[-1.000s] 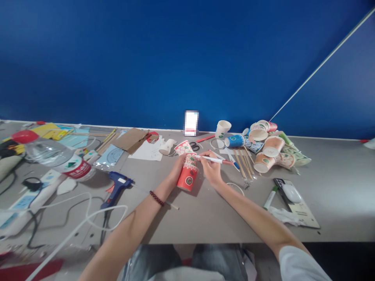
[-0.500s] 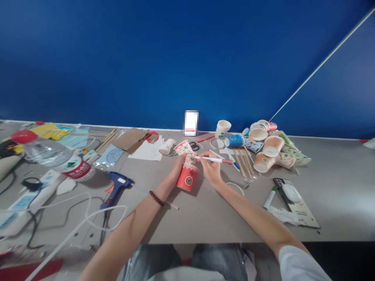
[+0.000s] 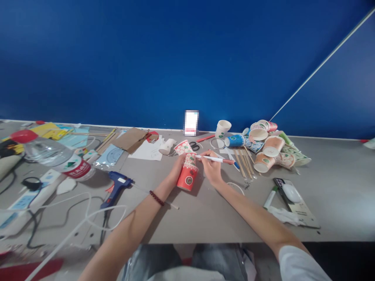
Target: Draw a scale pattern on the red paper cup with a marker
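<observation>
My left hand (image 3: 177,168) is closed round the side of a red paper cup (image 3: 187,180), which has a white scalloped pattern and a round emblem. Above it, more patterned paper cups (image 3: 184,147) line up with it; how they are joined is hard to make out. My right hand (image 3: 211,168) pinches a white marker pen (image 3: 216,159) with a red end. The pen's tip is at the right side of the patterned cup, seemingly touching it. Black-handled scissors (image 3: 194,146) lie just behind the cups.
Left are a blue glue gun (image 3: 115,189), a tilted water bottle (image 3: 63,158), a power strip (image 3: 32,197), cardboard (image 3: 131,139) and white paper (image 3: 146,151). Right are wooden sticks (image 3: 244,162), a pile of paper cups (image 3: 272,146) and a phone (image 3: 301,207). A white cup (image 3: 222,128) stands behind.
My right hand and the pen have shifted very slightly. My left hand and the cups have stayed where they were.
</observation>
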Available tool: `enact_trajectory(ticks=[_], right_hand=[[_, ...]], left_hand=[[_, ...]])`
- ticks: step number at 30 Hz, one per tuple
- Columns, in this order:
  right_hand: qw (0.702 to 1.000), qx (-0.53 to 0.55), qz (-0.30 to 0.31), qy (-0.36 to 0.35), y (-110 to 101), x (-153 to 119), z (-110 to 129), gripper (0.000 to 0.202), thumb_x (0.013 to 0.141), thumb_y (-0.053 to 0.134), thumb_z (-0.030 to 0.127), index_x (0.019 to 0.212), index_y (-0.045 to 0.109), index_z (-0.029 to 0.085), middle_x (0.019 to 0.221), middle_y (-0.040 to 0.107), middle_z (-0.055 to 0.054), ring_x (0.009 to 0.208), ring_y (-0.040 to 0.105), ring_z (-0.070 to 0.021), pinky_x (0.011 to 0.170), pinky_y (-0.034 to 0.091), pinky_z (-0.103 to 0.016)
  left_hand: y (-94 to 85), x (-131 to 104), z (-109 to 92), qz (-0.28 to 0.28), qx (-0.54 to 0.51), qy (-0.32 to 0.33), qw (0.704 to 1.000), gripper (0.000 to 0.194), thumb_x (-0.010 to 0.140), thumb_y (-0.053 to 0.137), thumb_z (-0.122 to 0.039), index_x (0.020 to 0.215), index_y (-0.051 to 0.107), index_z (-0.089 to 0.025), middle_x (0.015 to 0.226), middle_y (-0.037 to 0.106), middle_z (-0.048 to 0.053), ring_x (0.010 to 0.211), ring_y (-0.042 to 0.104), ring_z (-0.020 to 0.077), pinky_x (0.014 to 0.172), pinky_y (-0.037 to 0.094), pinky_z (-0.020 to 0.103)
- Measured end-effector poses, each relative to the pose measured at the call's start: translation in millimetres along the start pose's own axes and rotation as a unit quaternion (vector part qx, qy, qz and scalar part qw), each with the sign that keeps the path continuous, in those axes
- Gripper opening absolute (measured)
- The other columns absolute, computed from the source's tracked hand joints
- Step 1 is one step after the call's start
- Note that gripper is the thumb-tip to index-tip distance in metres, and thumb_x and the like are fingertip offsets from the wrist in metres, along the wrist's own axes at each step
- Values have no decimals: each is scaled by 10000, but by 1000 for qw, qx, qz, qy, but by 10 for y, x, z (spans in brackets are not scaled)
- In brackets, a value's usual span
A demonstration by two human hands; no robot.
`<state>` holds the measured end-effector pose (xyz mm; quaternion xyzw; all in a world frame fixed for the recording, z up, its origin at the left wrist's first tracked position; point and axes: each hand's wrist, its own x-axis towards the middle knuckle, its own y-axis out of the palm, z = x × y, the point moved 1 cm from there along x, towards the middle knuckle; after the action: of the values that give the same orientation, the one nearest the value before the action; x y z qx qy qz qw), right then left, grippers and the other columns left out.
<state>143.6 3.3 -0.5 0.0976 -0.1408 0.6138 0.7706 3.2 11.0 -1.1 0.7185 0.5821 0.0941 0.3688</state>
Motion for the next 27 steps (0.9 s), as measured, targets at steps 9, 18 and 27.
enact_trajectory(ticks=[9, 18, 27], right_hand=[[1000, -3, 6, -6, 10, -18, 43, 64, 806, 581, 277, 780, 602, 223, 723, 621, 8, 706, 626, -176, 691, 518, -320], [1000, -17, 8, -19, 16, -38, 134, 68, 800, 571, 282, 767, 591, 226, 703, 609, 14, 681, 601, -165, 652, 497, -299], [1000, 21, -8, -10, 14, -19, 51, 103, 805, 592, 331, 805, 588, 227, 764, 630, 5, 747, 654, -185, 717, 532, -332]], left_hand=[[4, -17, -6, -5, 16, 6, 1000, 347, 903, 544, -403, 991, 706, -109, 786, 709, 86, 630, 650, 150, 609, 541, 247], [-4, -16, -4, 9, 21, 10, 1000, 366, 889, 554, -409, 1028, 705, -105, 805, 712, 92, 641, 653, 161, 609, 539, 258], [-11, -10, 10, -21, 11, -5, 1000, 359, 874, 590, -419, 1008, 707, -106, 783, 718, 88, 623, 662, 162, 621, 545, 261]])
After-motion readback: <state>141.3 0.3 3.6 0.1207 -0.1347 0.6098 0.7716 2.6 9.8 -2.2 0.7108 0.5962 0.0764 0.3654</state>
